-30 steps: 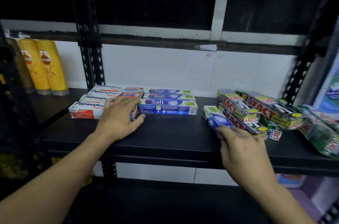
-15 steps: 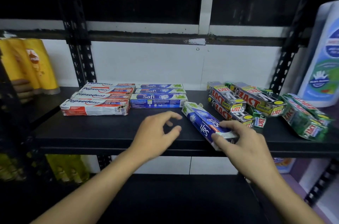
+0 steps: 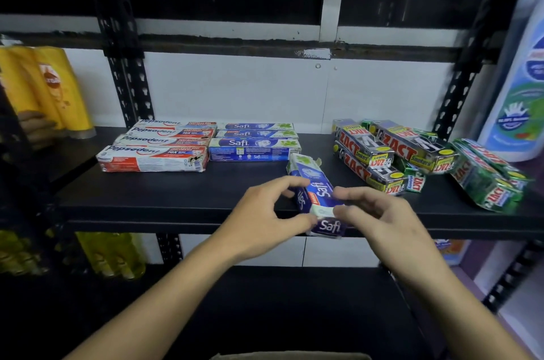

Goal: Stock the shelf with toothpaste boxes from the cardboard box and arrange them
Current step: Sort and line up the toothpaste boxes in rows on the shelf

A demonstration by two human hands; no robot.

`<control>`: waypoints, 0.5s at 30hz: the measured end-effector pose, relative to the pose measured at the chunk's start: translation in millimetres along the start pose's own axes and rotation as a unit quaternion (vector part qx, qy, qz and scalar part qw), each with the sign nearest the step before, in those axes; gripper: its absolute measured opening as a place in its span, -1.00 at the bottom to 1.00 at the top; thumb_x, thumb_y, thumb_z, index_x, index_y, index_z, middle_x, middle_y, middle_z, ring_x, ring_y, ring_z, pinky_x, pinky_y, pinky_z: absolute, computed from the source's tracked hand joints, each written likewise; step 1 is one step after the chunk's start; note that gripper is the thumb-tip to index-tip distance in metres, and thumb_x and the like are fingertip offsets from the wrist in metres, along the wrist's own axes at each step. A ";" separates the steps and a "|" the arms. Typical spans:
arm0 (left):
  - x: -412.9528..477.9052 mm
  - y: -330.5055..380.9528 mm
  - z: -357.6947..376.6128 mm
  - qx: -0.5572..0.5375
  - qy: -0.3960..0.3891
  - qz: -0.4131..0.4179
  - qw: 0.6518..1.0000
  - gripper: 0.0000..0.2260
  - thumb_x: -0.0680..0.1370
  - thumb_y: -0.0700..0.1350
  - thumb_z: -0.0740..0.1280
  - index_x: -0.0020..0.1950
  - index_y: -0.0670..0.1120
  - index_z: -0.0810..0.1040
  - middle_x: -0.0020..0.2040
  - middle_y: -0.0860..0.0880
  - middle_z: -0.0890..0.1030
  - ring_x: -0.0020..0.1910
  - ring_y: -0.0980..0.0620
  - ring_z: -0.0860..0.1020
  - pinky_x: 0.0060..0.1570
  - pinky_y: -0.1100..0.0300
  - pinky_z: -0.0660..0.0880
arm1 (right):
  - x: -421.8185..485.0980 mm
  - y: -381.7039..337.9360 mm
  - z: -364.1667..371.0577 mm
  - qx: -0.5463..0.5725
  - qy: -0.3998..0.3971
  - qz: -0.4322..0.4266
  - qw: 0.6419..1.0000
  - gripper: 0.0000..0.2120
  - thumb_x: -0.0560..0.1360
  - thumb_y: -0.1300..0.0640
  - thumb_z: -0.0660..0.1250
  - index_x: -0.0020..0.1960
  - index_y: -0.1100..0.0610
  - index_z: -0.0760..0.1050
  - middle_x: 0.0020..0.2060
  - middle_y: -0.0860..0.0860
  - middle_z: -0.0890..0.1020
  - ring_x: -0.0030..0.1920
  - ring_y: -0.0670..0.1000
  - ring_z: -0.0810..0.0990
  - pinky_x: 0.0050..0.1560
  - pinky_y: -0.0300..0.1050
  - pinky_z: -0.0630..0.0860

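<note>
A blue Safi toothpaste box [image 3: 316,193] lies end-on at the front edge of the black shelf [image 3: 164,197], its near end past the edge. My left hand [image 3: 265,212] pinches its left side and my right hand [image 3: 379,212] grips its right side. Behind it, a row of blue Safi boxes [image 3: 254,143] lies flat beside several red-and-white Pepsodent boxes [image 3: 153,153]. To the right lies a loose heap of Zact boxes [image 3: 391,150], with green Zact packs [image 3: 488,180] at the far right.
Yellow bottles [image 3: 50,88] stand on the left neighbouring shelf. A large white and blue bottle [image 3: 521,88] stands at the far right. Black slotted uprights [image 3: 129,65] frame the bay. A cardboard edge [image 3: 291,356] shows at the bottom. More yellow bottles [image 3: 109,253] sit on the lower left.
My left hand left the Pepsodent boxes and came across to the loose Safi box. My right hand slid that box away from the Zact heap to the shelf's front edge.
</note>
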State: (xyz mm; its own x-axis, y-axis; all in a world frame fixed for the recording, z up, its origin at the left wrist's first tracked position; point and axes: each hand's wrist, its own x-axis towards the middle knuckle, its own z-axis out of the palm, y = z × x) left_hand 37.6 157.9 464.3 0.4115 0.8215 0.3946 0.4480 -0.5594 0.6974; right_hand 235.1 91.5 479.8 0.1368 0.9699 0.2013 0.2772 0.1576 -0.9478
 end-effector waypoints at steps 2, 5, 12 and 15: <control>-7.0 -0.1 -10.4 -0.032 -0.041 -0.006 0.999 -0.50 0.38 0.19 0.51 0.29 0.23 0.50 0.17 0.22 0.61 0.22 0.27 0.51 0.24 0.17 0.43 | 0.8 2.0 8.6 0.053 -0.010 0.004 0.999 -0.77 0.48 0.37 0.35 0.06 0.15 0.63 -0.03 -0.04 0.73 -0.01 -0.05 0.70 0.14 -0.01 0.59; -18.7 3.8 -18.2 -0.038 -0.034 -0.007 0.999 -0.43 0.30 0.18 0.58 0.26 0.22 0.50 0.15 0.27 0.61 0.12 0.26 0.58 0.17 0.19 0.51 | 2.3 6.5 29.6 0.016 -0.027 -0.038 0.999 -0.74 0.49 0.38 0.36 0.04 0.08 0.63 -0.10 -0.04 0.73 -0.03 -0.06 0.70 0.13 -0.02 0.59; -23.7 -21.7 -50.8 0.082 0.061 -0.025 0.994 -0.55 0.36 0.08 0.57 0.22 0.18 0.59 0.09 0.19 0.50 0.03 0.26 0.52 -0.02 0.39 0.42 | 45.2 22.4 43.0 -0.340 -0.008 -0.284 0.896 -0.66 0.43 0.06 0.49 0.19 -0.03 0.56 0.17 -0.14 0.56 0.15 -0.03 0.49 0.19 -0.20 0.39; -22.0 -30.0 -69.1 0.096 0.058 -0.032 0.993 -0.59 0.39 0.00 0.55 0.22 0.15 0.59 0.08 0.22 0.59 0.03 0.27 0.55 -0.01 0.33 0.47 | 75.0 25.8 35.6 -0.425 -0.022 -0.319 0.847 -0.55 0.45 0.01 0.45 0.32 0.00 0.49 0.31 -0.03 0.49 0.26 0.09 0.43 0.30 0.02 0.41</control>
State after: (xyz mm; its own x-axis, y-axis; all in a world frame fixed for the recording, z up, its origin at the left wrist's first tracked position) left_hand -39.8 164.2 476.0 0.2883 0.8574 0.4264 0.6175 -0.5068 0.6015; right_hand 218.7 174.9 461.6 -0.3288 0.7471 0.5777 0.8684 0.4796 -0.1260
